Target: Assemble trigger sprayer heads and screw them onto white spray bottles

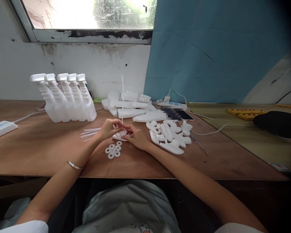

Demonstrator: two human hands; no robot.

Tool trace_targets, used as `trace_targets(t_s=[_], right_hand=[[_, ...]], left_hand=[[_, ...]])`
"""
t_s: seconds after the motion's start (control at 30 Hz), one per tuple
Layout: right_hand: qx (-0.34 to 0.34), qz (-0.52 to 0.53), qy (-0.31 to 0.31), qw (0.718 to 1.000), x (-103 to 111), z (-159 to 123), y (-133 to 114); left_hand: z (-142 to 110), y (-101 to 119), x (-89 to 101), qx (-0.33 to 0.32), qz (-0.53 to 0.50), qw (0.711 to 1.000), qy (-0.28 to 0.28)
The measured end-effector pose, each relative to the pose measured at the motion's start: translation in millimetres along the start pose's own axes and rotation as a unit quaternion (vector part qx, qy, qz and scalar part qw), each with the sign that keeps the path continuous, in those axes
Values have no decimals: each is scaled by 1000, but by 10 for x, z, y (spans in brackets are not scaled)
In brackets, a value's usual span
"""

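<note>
A thin white tube (122,94) stands upright out of a white trigger spray head (121,138), which lies on its side by the table's middle. My left hand (109,128) pinches low on the tube, close to the spray head. My right hand (137,137) grips the spray head from the other side, its fingertips meeting those of the left. Fingers partly hide the joint between tube and head. Just in front lie several flat white ring washers (113,150). Beside my left wrist rest several loose white tubes (90,132).
Several white spray bottles (68,105) with heads stand in a row at left. Headless bottles (133,105) lie behind my hands. A pile of spray heads (169,134), a screwdriver (199,144) and a phone (184,115) are to the right. A power strip (2,129) sits far left.
</note>
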State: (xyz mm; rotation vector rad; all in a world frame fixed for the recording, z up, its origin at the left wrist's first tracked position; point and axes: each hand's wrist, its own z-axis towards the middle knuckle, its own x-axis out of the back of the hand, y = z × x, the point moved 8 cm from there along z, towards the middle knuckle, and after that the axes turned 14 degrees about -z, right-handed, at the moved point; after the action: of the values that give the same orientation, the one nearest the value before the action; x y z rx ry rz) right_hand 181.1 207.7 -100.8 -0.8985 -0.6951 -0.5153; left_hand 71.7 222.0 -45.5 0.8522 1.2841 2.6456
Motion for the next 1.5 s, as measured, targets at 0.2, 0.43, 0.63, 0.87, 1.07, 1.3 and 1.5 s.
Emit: trace_targets(t_s=[0.2,0.43,0.63,0.87,1.07,1.3,1.5], right_hand=[[-23,-14,-6,1000,-2,-4,18],[-40,-36,1,999,-5,-9,59],[-37,-14,-1,999,-12,-10,49],[-36,-10,-5,999,-19,-8,44],[-28,-13,-18,999,-56,6,49],[-32,-18,-20,999,-50,12,62],[-56,-30,-19,998,-35,5,97]], left_hand=[[10,44,-19,-11,15,1000,-10],[38,26,-49,-11,26,999,-22],[47,-11,-104,0,21,999,-42],[15,-63,-100,0,12,999,-29],[-25,-173,-99,25,-13,999,-23],[31,-268,92,60,-31,996,61],[246,-876,704,197,94,949,226]])
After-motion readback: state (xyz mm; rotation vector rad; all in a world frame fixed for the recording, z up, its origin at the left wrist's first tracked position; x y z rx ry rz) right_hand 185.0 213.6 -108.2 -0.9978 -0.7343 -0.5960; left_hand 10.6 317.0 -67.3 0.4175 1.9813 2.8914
